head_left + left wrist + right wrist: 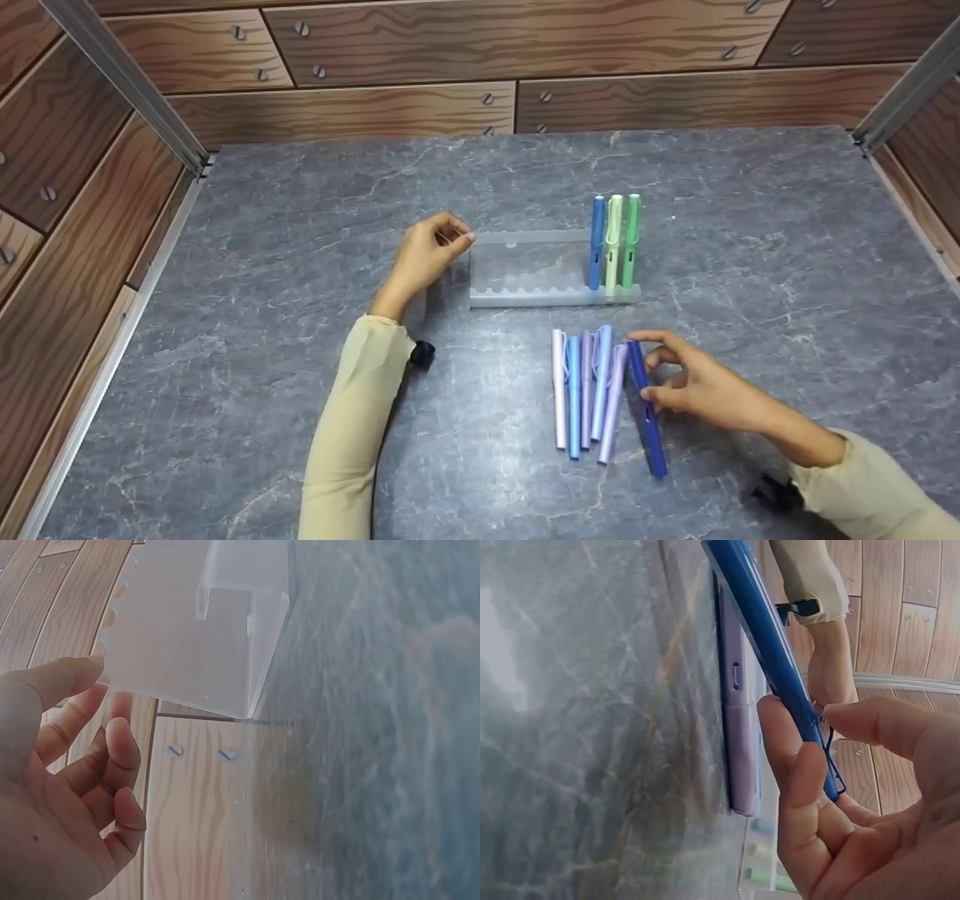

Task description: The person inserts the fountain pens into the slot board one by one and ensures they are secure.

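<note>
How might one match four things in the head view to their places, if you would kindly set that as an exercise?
Things
1. Dark blue pen
2. Pale green pen
3. Bright green pen
4. Left hand

Places
A. At the left end of the rack
B. Far right in the rack
C. Held by the right hand
D. Second from right in the rack

Pairs: 1-C; 2-D; 3-B; 4-A

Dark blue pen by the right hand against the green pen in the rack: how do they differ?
The dark blue pen is pinched by the right hand; the green pen sits in the clear rack, untouched.
In the head view, the dark blue pen's far end leans left, the green pen's slightly right.
Both are slim pens with a clip.
</note>
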